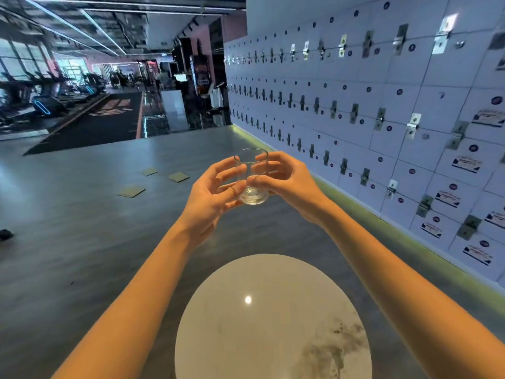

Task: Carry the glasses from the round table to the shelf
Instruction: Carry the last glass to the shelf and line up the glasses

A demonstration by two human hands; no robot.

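Glass point(252, 178): one clear, straight-walled tumbler, apparently empty, held in the air between both hands, above the floor and past the far edge of the round table point(273, 318).

Grip: right hand point(284, 179) closed around the glass from 3 o'clock, fingers curled over the far wall near the rim, thumb on the near side low down. Left hand point(211, 195) at 9 o'clock, fingers partly spread and curved, fingertips touching the lower wall; more a steadying cup than a full clasp.

Axis: long axis upright, rim at 12 o'clock, thick base at 6 o'clock. Glass sits centred between the palms, slightly nearer the right one.

Key relation: the right hand has the firmer hold, so by my judgement it bears the load; the left can let go without tilting the glass.

Table: pale marble-look top at 6 o'clock from the grip, well below; no other glasses visible on the part in view.

Surroundings: locker wall point(382, 105) from 1 to 4 o'clock; grey floor point(95, 228) from 7 to 11 o'clock. Shelf: not identifiable from this view.
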